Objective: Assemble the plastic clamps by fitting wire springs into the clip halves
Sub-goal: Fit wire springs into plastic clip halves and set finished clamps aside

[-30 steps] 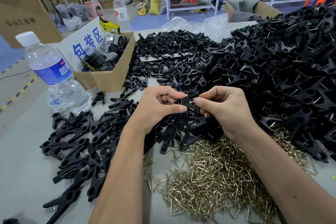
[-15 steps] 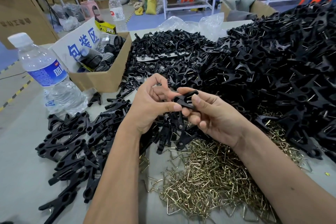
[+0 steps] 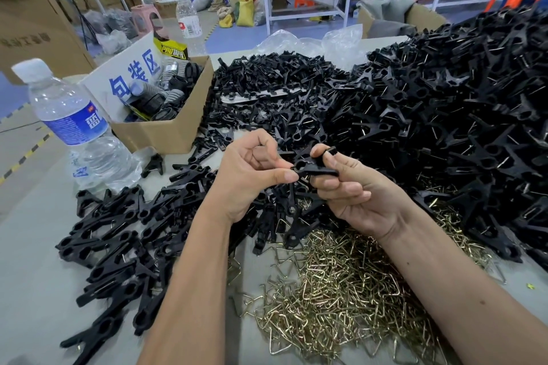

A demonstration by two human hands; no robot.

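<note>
Clamp sat mid-assembly above surface centre, my left hand pinching one end, right hand gripping the other. Finished clamps heaped toward far right edge. Wire springs piled near edge, clip halves left; I judged plenty left.

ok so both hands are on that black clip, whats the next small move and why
Probably reach for a spring: the left hand and right hand pinch the clip, and no wire shows on it, though fingers hide part of it.

The right hand has turned palm-up, rotating the clamp.
</note>
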